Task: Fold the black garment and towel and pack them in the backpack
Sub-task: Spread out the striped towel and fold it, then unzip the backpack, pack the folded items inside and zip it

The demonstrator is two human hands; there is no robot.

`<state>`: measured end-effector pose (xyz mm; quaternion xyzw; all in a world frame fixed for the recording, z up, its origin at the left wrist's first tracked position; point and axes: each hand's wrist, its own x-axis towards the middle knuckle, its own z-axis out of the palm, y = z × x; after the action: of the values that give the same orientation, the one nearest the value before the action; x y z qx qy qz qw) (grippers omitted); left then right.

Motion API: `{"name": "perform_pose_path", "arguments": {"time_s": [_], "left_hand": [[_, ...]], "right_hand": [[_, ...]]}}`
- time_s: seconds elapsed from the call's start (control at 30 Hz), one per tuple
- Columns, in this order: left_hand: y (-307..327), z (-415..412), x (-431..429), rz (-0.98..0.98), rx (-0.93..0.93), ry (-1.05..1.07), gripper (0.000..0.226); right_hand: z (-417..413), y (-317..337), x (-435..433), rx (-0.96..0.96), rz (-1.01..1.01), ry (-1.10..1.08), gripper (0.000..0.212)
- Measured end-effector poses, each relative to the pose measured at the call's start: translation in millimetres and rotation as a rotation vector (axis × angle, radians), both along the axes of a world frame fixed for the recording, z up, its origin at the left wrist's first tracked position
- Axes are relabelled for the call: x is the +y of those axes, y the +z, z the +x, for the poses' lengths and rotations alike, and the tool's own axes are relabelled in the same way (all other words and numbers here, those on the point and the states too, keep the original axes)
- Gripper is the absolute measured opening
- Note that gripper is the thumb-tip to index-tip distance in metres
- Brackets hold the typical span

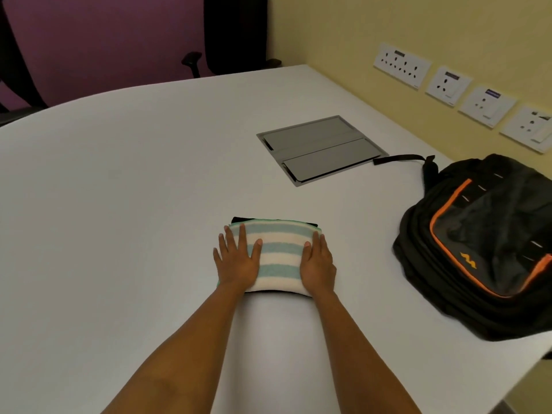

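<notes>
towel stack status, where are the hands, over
Left hand and right hand flat on folded towel. Black garment beneath it. Backpack apart to the right, no opening visible. Nothing between.

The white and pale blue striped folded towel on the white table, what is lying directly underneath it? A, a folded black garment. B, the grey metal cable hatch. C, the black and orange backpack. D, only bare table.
A: black fabric of the folded black garment peeks out past the far edge of the white and pale blue striped towel, and a dark sliver shows under its near edge.
</notes>
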<state>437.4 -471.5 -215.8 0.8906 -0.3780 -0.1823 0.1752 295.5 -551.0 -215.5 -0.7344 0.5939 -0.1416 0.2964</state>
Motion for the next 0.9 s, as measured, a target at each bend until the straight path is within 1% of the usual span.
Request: {"name": "perform_pose_path", "arguments": {"time_s": [0.13, 0.23, 0.3, 0.37, 0.43, 0.53, 0.6, 0.7, 0.8, 0.9], "left_hand": [[8.2, -5.1, -6.2, 0.005, -0.074, 0.044, 0.062], [23.6, -18.8, -24.8, -0.097, -0.062, 0.097, 0.06], [34.3, -33.3, -44.0, -0.196, -0.006, 0.074, 0.059], [43.7, -50.2, -65.6, -0.284, 0.087, 0.039, 0.058], [49.6, -69.9, -88.0, -0.344, 0.19, -0.004, 0.056], [54.0, -102.3, -119.8, -0.385, 0.301, -0.082, 0.053], [55.1, -125.2, -140.1, -0.374, 0.382, -0.122, 0.052], [54.1, -159.3, -168.7, -0.346, 0.465, -0.184, 0.051], [50.2, -192.5, -198.1, -0.301, 0.495, -0.285, 0.051], [45.8, -220.3, -225.1, -0.253, 0.515, -0.353, 0.052]], "right_hand": [[-9.9, 4.9, -9.7, -0.028, 0.071, 0.07, 0.052], [-27.5, 15.8, -25.6, -0.049, -0.031, 0.084, 0.05], [-46.3, 26.3, -40.5, -0.116, -0.132, -0.013, 0.047], [-71.2, 39.5, -58.2, -0.155, -0.243, -0.161, 0.044], [-103.6, 51.9, -79.5, -0.135, -0.335, -0.303, 0.041], [-160.4, 65.4, -108.7, -0.068, -0.39, -0.506, 0.042], [-200.5, 67.5, -123.0, -0.037, -0.395, -0.647, 0.045], [-254.3, 60.9, -136.1, 0.067, -0.324, -0.788, 0.053], [-295.0, 43.7, -141.1, 0.132, -0.244, -0.893, 0.061], [-320.8, 22.5, -140.8, 0.135, -0.197, -0.993, 0.067]]}}
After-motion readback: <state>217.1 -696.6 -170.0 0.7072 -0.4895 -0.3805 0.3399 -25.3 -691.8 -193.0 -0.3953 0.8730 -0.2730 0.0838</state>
